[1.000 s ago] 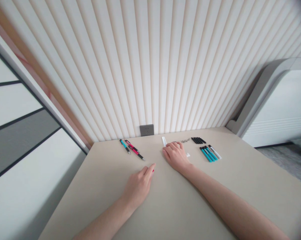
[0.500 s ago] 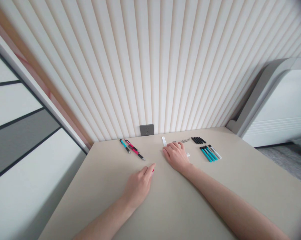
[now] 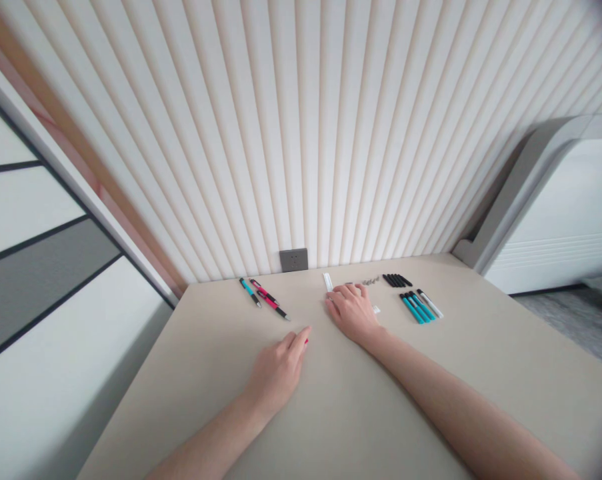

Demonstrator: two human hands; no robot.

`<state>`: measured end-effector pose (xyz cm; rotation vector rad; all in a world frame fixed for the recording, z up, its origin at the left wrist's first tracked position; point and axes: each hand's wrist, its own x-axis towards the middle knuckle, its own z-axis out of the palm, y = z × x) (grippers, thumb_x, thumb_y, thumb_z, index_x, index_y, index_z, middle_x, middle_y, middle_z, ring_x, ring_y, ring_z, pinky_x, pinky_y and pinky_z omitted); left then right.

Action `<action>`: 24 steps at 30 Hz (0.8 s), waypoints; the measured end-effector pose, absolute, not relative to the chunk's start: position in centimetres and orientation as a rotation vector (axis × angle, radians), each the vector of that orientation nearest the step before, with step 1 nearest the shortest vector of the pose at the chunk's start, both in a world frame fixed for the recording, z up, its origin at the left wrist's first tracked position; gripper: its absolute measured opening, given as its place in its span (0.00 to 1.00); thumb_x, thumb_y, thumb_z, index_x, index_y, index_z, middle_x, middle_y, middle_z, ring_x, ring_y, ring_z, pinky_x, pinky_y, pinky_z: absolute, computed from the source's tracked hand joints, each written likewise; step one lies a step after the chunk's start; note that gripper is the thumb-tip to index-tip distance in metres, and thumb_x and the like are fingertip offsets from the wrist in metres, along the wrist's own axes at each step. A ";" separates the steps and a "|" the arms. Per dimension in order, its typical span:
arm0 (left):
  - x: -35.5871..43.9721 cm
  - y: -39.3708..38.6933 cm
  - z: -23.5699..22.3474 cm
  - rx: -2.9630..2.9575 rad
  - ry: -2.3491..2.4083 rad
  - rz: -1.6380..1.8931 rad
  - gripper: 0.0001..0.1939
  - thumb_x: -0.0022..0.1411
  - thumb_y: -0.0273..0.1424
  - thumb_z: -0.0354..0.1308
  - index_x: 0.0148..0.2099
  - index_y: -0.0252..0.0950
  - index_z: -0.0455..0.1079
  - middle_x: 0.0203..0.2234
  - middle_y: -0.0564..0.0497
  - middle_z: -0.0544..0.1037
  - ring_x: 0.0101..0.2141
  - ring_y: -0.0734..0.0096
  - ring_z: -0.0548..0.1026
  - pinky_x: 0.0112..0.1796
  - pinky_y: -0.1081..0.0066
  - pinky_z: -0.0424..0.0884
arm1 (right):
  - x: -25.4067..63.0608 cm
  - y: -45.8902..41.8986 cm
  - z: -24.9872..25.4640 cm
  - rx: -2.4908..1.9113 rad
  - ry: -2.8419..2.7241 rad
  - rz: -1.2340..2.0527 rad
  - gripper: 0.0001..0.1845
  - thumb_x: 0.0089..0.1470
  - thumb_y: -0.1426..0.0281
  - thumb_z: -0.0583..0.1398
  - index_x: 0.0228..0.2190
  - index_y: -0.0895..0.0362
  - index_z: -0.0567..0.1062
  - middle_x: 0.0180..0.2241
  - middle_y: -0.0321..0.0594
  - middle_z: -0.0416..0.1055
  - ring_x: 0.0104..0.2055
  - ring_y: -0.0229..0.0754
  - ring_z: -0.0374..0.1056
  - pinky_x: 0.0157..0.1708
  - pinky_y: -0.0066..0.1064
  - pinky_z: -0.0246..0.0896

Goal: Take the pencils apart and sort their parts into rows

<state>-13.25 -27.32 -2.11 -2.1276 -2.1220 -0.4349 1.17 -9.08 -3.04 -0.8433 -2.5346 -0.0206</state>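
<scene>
My left hand (image 3: pixel 277 370) is closed in front of me, with a bit of a red pen barrel (image 3: pixel 307 341) showing at the fingertips; the rest is hidden in the palm. Farther up the table my right hand (image 3: pixel 351 312) bends its fingers down, thumb and index finger closing at the near end of thin white pen refills (image 3: pixel 327 281). Its palm partly covers a small white piece (image 3: pixel 377 309). Small metal springs (image 3: pixel 371 281) lie just beyond the right fingers. To the left rest two red-and-black pens (image 3: pixel 273 305) and a teal-and-black pen (image 3: pixel 249 292).
Several black grips (image 3: pixel 397 281) lie in a row at the back right. Nearer are teal barrels (image 3: pixel 417 308) and a white one (image 3: pixel 431 303). A dark socket (image 3: pixel 294 260) sits on the ribbed wall behind the table (image 3: pixel 361 413).
The white refills have shifted very slightly beside my right fingers. My left hand has stayed almost still, with the red barrel in it.
</scene>
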 end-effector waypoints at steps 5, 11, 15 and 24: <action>-13.2 -27.3 -2.3 -2.119 -2.073 -0.523 0.16 0.73 0.28 0.43 0.58 0.37 0.64 0.37 0.48 0.79 0.33 0.63 0.79 0.31 0.67 0.74 | 1.2 -8.9 -2.9 -0.737 -2.496 0.009 0.14 0.66 0.67 0.52 0.41 0.53 0.77 0.43 0.44 0.76 0.48 0.47 0.67 0.56 0.46 0.45; -13.0 -27.4 -1.2 -2.150 -1.773 -0.906 0.10 0.71 0.25 0.49 0.52 0.36 0.66 0.38 0.47 0.78 0.40 0.64 0.76 0.42 0.65 0.73 | 1.9 -11.3 -1.8 -0.365 -2.501 0.174 0.12 0.64 0.71 0.53 0.45 0.54 0.74 0.42 0.44 0.75 0.47 0.46 0.67 0.57 0.47 0.48; -13.1 -27.9 -0.7 -2.129 -1.529 -1.056 0.12 0.68 0.22 0.53 0.52 0.37 0.67 0.44 0.44 0.75 0.48 0.61 0.72 0.49 0.61 0.70 | 2.7 -15.0 -1.1 -0.108 -2.548 0.344 0.15 0.60 0.72 0.56 0.49 0.55 0.70 0.45 0.45 0.73 0.50 0.46 0.65 0.57 0.46 0.52; -13.4 -28.3 -1.6 -2.269 -1.431 -1.381 0.12 0.68 0.20 0.52 0.52 0.37 0.66 0.37 0.47 0.74 0.39 0.70 0.74 0.42 0.70 0.73 | 4.0 -17.5 -1.3 -0.364 -2.461 0.698 0.16 0.61 0.69 0.58 0.51 0.53 0.66 0.49 0.46 0.71 0.52 0.48 0.66 0.52 0.43 0.60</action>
